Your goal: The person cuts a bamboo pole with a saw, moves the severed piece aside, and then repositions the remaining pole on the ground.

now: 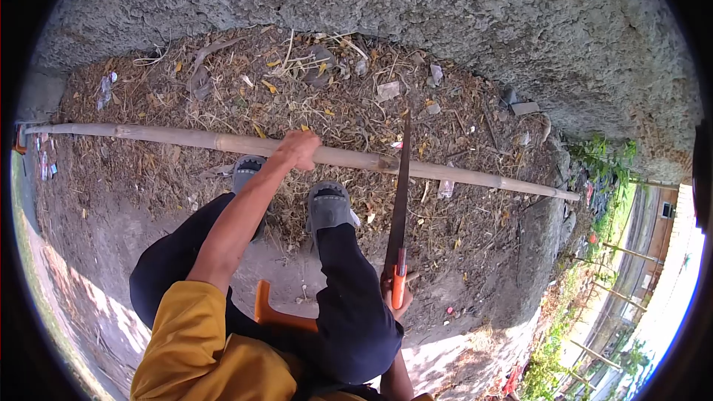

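Observation:
A long bamboo pole [349, 157] lies across in front of me, slanting slightly down to the right. My left hand [299, 150] is closed around it, left of the middle. In my right hand [397, 301] is the orange handle of a handsaw [399, 215], its blade pointing away from me. The blade crosses the pole just right of a dark joint. Whether its teeth touch or cut the bamboo cannot be made out. My grey shoes [330, 204] are close to the pole's near side, below my left hand.
A rough grey wall [445, 0] curves along the far side. Dry leaves, straw and litter cover the ground [223, 104]. An orange plastic piece [278, 315], perhaps a seat, shows beside my leg. Green plants [601, 156] and a wooden fence [639, 238] stand at the right.

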A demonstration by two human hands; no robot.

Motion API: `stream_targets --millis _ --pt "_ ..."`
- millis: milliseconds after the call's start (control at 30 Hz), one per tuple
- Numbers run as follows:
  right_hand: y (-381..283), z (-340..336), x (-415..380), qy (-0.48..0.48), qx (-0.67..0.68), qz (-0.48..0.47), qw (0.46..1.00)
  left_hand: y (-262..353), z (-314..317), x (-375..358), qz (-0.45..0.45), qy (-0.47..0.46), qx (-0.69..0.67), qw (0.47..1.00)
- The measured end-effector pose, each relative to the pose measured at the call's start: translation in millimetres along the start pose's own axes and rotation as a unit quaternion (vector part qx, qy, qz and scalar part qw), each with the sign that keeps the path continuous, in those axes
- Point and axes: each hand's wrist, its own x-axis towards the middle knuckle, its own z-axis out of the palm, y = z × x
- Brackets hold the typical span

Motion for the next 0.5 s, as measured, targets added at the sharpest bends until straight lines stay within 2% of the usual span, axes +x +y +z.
stream_targets --millis 33,133,167,267,333,367,400,433,467,500 --pt "-2 -10 -16 0.007 -0.047 0.004 0.999 1 4 -3 0.005 0.021 0.008 1.000" --pt "-7 -5 -23 0.032 -0.072 0.047 0.996 1 14 -10 0.027 0.042 -0.005 0.999" --pt "-19 7 9 -0.013 0.037 -0.015 0.999 1 16 -12 0.032 0.047 -0.002 0.998" --pt "-2 32 62 -0.018 0.098 -0.020 0.995 2 -4 -14 0.027 0.043 0.020 0.999" --pt "-17 28 66 -0.025 0.068 -0.018 0.997 3 -7 -12 0.018 0.029 0.028 0.999" --pt "-23 20 51 -0.017 0.078 0.028 0.996 -2 3 -9 0.020 0.031 0.027 0.999" --pt "-22 14 30 -0.001 0.036 -0.027 0.999 -3 6 -2 0.024 0.039 0.027 0.999" --pt "-10 5 5 0.014 -0.028 0.029 0.999 -1 7 1 0.027 0.043 0.023 0.998" --pt "6 -9 -6 0.012 -0.031 0.028 0.999 -1 10 -1 0.024 0.046 0.019 0.998" --pt "27 -21 -14 0.015 -0.094 0.050 0.994 -2 16 -4 0.020 0.046 0.015 0.999"
